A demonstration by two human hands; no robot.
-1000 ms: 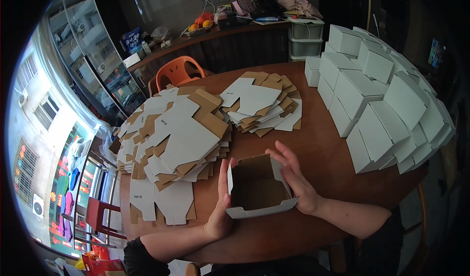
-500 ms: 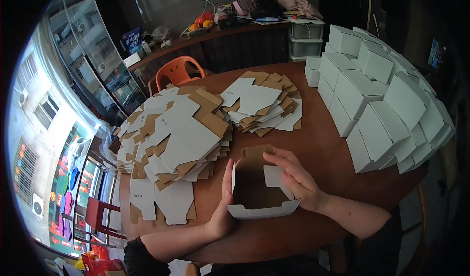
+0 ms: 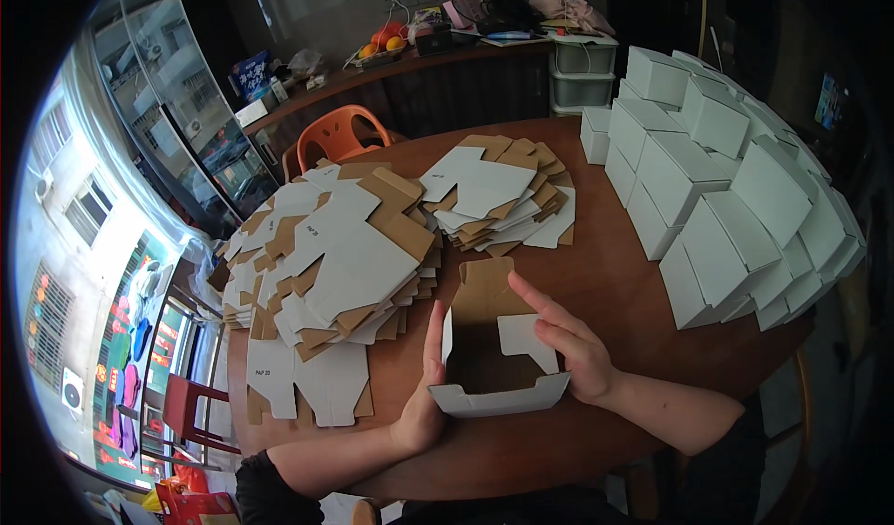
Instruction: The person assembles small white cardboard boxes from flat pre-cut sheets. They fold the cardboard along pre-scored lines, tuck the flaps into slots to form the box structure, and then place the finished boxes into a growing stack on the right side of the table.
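Observation:
A half-folded cardboard box (image 3: 498, 402), white outside and brown inside, rests at the table's near side with its top open. Its brown back panel (image 3: 484, 288) stands up and leans away. My left hand (image 3: 426, 385) is pressed along the left wall, fingers straight and together, thumb by the front corner. Against the right side lies my right hand (image 3: 575, 353), its fingers stretched out and spread beside a white side flap (image 3: 521, 339). To the left and beyond lie a large pile of flat box blanks (image 3: 358, 260) and a smaller stack (image 3: 484, 190).
Many folded white boxes (image 3: 712, 236) are stacked along the right of the brown table (image 3: 596, 246). An orange chair (image 3: 345, 134) stands at the far edge. Behind it runs a cluttered sideboard (image 3: 372, 74) with fruit and bags. A red stool (image 3: 191, 409) is at left.
My right hand's fingers have come off the back panel's top edge and moved slightly down and right. The back panel now stands taller in view. My left hand has hardly moved.

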